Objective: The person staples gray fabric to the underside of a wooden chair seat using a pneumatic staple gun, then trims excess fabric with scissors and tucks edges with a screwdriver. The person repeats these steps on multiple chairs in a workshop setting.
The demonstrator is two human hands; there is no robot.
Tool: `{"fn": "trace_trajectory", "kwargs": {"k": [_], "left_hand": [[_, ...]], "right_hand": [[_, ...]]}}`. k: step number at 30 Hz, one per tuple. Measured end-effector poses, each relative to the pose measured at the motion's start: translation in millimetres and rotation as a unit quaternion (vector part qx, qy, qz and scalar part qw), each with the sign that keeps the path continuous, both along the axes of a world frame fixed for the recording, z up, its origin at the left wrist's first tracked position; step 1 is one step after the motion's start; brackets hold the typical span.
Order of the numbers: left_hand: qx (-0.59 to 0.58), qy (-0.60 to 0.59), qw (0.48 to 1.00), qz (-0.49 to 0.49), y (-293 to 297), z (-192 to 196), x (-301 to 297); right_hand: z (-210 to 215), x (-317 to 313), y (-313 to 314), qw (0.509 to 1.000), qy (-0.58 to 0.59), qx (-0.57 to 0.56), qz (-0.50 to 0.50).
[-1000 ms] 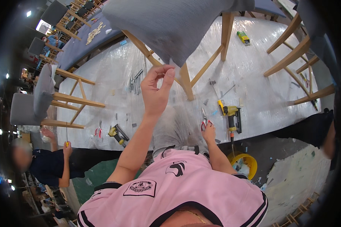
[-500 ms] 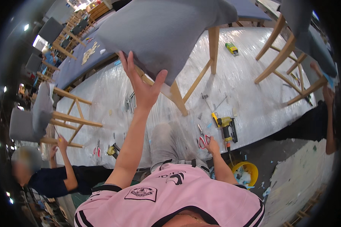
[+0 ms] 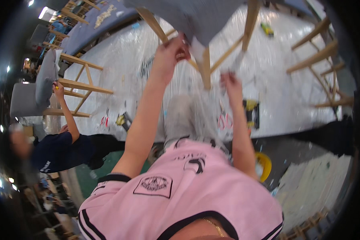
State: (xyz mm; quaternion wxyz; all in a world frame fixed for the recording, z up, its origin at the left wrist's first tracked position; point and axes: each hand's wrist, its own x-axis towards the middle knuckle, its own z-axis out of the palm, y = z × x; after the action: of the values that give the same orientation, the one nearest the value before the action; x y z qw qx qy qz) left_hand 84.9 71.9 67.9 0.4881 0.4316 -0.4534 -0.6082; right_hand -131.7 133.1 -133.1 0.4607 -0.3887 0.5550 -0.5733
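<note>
A chair with a grey fabric cover [image 3: 204,20] and pale wooden legs [image 3: 205,70] is tipped up in front of me. My left hand [image 3: 174,50] is closed at the cover's lower corner, its fingers curled round the fabric edge beside a leg. My right hand [image 3: 232,85] is raised over the table, right of that leg, its fingers drawn together. A blurred, thin dark shape runs upward from it; I cannot make out what it is. Red-handled scissors [image 3: 225,121] lie below my right hand, next to a yellow and black staple gun [image 3: 252,112].
Clear plastic film [image 3: 124,48] covers the worktable. Left lie more scissors [image 3: 105,121] and another staple gun [image 3: 124,121], near a person [image 3: 68,144] working on a grey chair [image 3: 48,80]. Other chair legs [image 3: 312,58] stand right. A yellow bucket [image 3: 264,166] sits below the table edge.
My right hand has left the scissors on the table and moved up toward the chair. My left hand has gone from spread under the seat to gripping the cover's corner. The view has shifted.
</note>
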Motion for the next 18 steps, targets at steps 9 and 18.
{"fn": "trace_trajectory", "kwargs": {"k": [9, 18], "left_hand": [[0.004, -0.015, 1.000, 0.007, 1.9, 16.9, -2.4], [-0.066, 0.067, 0.994, 0.055, -10.3, 74.6, -9.9]], "right_hand": [[198.6, 8.7, -37.4, 0.983, -0.086, -0.121, 0.112], [256.7, 26.3, -62.0, 0.970, -0.113, -0.201, 0.082]]}}
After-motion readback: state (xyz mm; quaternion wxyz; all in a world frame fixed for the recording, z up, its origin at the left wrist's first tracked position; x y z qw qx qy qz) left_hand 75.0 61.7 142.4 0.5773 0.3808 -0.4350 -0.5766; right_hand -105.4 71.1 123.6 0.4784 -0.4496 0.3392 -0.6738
